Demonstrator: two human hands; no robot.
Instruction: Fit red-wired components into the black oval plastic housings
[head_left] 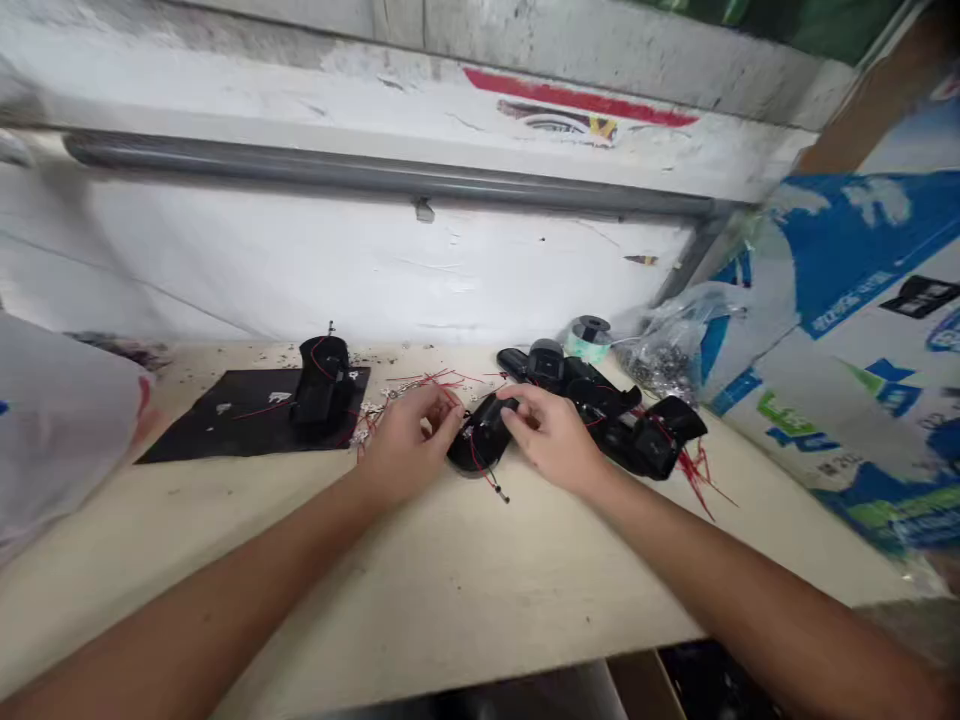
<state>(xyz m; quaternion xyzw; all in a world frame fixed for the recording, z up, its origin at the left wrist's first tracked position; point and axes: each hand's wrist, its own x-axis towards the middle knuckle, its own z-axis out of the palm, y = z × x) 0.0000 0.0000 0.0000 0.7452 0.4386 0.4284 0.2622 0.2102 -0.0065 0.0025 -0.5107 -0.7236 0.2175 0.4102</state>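
Note:
A black curved plastic housing (480, 440) lies on the table between my hands. Thin red wire crosses it and ends in a small dark piece (502, 494) at its near edge. My right hand (551, 435) grips the housing by its right side, thumb and fingers closed on it. At its left side is my left hand (411, 438), thumb and forefinger pinched together; whatever they hold is too small to make out. Behind the left hand, loose red wires (442, 378) and small light-coloured pieces (367, 420) are scattered.
Another black housing (321, 385) stands on a black sheet (217, 425) at the left. More black housings (649, 435) with red wires are heaped at the right. Behind them are a tape roll (589, 340) and a clear bag (667, 345). A white bag (60, 430) borders the left.

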